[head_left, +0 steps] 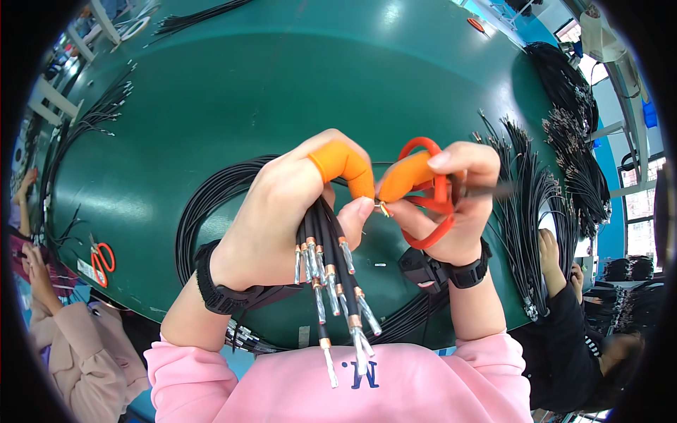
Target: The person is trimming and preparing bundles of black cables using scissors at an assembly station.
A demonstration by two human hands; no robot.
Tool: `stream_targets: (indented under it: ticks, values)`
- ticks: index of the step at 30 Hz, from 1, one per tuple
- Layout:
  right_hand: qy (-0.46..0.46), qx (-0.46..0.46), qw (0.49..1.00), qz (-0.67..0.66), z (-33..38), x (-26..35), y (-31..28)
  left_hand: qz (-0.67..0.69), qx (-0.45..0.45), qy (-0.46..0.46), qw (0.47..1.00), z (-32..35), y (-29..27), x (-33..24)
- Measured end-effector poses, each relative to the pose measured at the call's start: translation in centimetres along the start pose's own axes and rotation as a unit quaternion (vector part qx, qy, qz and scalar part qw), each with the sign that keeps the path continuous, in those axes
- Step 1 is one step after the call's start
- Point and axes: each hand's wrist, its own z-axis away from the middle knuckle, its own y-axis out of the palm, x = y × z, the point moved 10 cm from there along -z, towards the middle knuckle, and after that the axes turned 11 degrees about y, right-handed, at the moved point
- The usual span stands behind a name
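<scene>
A bunch of black cables [326,233] with copper-coloured bands and silver foil ends hangs from my left hand [271,194], which is closed round it. Thumb and forefinger of that hand, the latter in an orange finger cot, also meet at a cable end [383,208] showing small yellowish and reddish wires. My right hand [469,225] is closed on red-handled scissors [441,187], their loops round its fingers and the blades blurred, pointing right. Its orange-covered forefinger and thumb come together at the same cable end. Fingertips hide most of that end.
A large coil of black cable [201,201] lies on the green table [282,84] beneath my hands. More scissors [104,264] rest at the left edge. Cable bundles [525,190] line the right side, where a person in dark sleeves [564,338] sits; another person [84,338] is at left.
</scene>
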Motion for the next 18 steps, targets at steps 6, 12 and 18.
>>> stream_targets:
  ticks: [6, 12, 18]
  values:
    - [-0.102, -0.039, 0.991, 0.074, -0.6, 2.0, -0.3, 0.065, -0.011, 0.035, 0.997, 0.3, 0.6, 0.2]
    - [0.01, -0.054, 0.998, 0.009, 0.2, 1.4, -1.5, 0.099, 0.02, -0.068, 0.993, 0.8, 0.8, 1.3]
    - [0.211, 0.069, 0.972, -0.071, 3.9, 0.7, 0.4, 0.057, -0.019, -0.024, 0.998, 0.6, 0.2, -0.1]
